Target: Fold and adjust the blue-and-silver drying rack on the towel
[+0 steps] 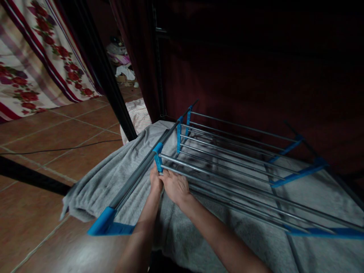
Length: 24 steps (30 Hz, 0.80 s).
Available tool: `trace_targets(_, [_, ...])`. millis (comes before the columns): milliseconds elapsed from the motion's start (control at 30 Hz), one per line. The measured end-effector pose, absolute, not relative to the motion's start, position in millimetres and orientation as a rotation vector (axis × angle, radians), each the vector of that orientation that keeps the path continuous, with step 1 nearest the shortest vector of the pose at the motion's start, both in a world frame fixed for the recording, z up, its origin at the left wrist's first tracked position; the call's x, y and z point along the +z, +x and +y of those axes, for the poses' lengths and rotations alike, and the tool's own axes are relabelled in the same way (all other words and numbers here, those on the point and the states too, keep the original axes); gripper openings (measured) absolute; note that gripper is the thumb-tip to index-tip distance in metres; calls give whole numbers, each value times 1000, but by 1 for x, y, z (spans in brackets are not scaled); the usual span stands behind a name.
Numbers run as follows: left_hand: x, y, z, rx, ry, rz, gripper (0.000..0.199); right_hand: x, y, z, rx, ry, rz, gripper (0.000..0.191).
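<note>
A metal rack [227, 173] with several grey rods and blue plastic brackets lies on a grey blanket [113, 170]. Both hands meet at the lower end of the nearest blue bracket [158, 161] on the rack's left side. My left hand [156, 180] is closed around the bracket's lower end, its fingertips partly hidden. Just right of it, my right hand [174, 185] has its fingers bent over the same end, beneath the lower rods. A blue corner foot [106, 223] caps the long side tubes at the lower left.
Black posts [113, 91] stand at the left of the blanket. Dark red cloth [241, 87] hangs behind the rack. A floral curtain [42, 57] hangs at the upper left, and a cable [71, 148] crosses the tiled floor.
</note>
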<state>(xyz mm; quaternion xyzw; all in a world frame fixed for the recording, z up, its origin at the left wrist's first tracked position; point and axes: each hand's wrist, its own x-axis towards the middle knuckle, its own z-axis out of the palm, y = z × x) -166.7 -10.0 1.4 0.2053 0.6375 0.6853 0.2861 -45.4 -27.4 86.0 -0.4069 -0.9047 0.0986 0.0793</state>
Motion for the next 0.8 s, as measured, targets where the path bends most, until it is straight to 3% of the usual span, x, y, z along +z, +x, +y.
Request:
trace_targets(333, [4, -166, -11, 1836, 529, 1710, 22, 83, -56, -27, 319, -1291, -2686, 36])
trace_targets(600, [11, -161, -6, 1832, 416, 1654, 49, 82, -59, -28, 296, -1307, -2650, 32])
trace_targets(800, [16, -158, -7, 1839, 427, 1610, 44, 79, -61, -23, 297, -1255, -2689, 30])
